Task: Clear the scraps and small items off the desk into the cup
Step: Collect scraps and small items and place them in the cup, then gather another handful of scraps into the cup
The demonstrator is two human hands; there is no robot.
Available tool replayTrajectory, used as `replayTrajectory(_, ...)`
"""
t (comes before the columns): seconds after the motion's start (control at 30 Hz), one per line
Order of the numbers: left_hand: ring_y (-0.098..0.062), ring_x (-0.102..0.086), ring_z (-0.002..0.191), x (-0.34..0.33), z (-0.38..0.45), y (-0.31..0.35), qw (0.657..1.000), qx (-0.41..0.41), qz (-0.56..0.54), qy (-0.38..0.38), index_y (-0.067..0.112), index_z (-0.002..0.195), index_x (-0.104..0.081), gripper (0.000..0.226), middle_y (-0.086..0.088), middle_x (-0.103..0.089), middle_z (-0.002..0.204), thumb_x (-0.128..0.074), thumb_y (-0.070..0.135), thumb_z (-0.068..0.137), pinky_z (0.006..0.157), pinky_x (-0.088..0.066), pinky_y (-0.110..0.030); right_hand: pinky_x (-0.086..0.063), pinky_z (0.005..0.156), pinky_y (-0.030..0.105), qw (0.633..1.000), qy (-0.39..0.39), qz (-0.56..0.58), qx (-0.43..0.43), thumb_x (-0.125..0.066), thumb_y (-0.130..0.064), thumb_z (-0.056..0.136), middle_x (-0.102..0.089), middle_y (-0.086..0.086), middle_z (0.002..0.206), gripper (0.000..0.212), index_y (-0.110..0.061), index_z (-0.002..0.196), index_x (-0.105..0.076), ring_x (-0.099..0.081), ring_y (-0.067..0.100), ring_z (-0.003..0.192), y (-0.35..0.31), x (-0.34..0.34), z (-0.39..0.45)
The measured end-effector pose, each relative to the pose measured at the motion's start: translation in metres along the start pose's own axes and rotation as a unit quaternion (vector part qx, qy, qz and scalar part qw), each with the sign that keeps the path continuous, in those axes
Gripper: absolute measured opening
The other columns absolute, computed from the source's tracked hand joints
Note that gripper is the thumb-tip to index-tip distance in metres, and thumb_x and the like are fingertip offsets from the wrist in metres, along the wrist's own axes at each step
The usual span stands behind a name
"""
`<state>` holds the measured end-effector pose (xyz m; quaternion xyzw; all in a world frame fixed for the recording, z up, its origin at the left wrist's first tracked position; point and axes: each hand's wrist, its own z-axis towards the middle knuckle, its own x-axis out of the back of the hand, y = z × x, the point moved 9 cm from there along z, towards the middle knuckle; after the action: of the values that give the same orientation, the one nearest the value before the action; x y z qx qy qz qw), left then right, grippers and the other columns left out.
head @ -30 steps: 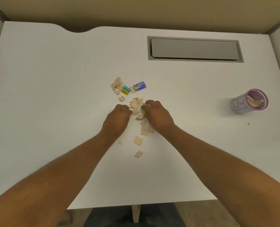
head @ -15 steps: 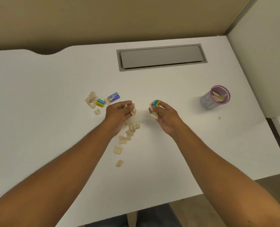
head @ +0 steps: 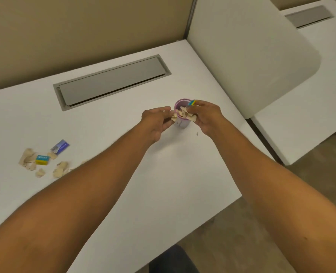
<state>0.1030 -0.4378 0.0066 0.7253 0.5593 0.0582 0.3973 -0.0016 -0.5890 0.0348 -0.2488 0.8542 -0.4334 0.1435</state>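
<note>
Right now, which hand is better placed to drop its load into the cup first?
The right hand, probably. It holds a blue and yellow eraser and scraps over the cup mouth, while the left hand holds its scraps beside the rim, outside it.

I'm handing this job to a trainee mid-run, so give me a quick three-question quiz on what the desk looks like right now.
1. True or false: the cup is lying on its side.
2. What small coloured thing does the right hand hold over the cup?
3. Which is left on the desk? A) scissors B) blue packet C) pen

Key: 1 false, it stands upright. 2 a blue and yellow eraser. 3 B, beside the paper scraps.
</note>
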Motion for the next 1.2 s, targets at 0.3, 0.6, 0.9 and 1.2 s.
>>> replayTrajectory(0.3, -0.042, -0.070, 0.096, -0.068, 0.011, 0.006, 0.993, 0.102, -0.054, -0.027, 0.001, 0.150, -0.037, 0.056, -0.026, -0.054, 0.140, -0.055, 0.030, 0.106, 0.047, -0.062, -0.052, -0.059, 0.097, 0.050, 0.989, -0.002, -0.141, -0.046, -0.061, 0.000, 0.097, -0.066, 0.024, 0.118, 0.029, 0.006, 0.126, -0.061, -0.068, 0.034, 0.097, -0.029, 0.004, 0.027)
replayTrajectory(0.6, -0.046, -0.030, 0.154, -0.066, 0.009, 0.014, 0.983, 0.111, -0.118, -0.082, 0.008, 0.164, -0.021, 0.078, -0.023, -0.015, 0.172, -0.036, 0.059, 0.106, 0.113, -0.043, -0.062, -0.044, 0.115, 0.052, 0.996, -0.035, -0.024, -0.085, -0.036, -0.002, 0.107, -0.054, 0.026, 0.141, 0.040, 0.002, 0.145, -0.048, -0.056, 0.041, 0.130, -0.026, 0.006, 0.037)
replayTrajectory(0.9, -0.022, -0.079, 0.080, 0.045, -0.009, 0.024, 0.981, -0.066, 0.181, 0.013, 0.012, 0.107, -0.074, 0.016, -0.018, -0.079, 0.108, -0.063, 0.022, 0.099, 0.066, -0.064, -0.033, -0.062, 0.083, 0.035, 0.978, 0.103, -0.176, 0.045, -0.060, -0.002, 0.094, -0.073, 0.015, 0.105, 0.016, -0.009, 0.096, -0.074, -0.071, 0.029, 0.095, 0.006, 0.056, 0.029)
replayTrajectory(1.2, -0.037, -0.049, 0.134, 0.217, -0.030, -0.001, 0.725, -0.240, 0.605, 0.226, 0.017, 0.121, -0.072, 0.027, -0.010, -0.063, 0.139, -0.069, 0.020, 0.094, 0.107, -0.041, -0.046, -0.048, 0.092, 0.049, 0.719, -0.014, -0.650, 0.245, -0.057, 0.003, 0.091, -0.058, 0.027, 0.113, 0.020, 0.009, 0.110, -0.062, -0.055, 0.044, 0.112, 0.107, -0.007, -0.002)
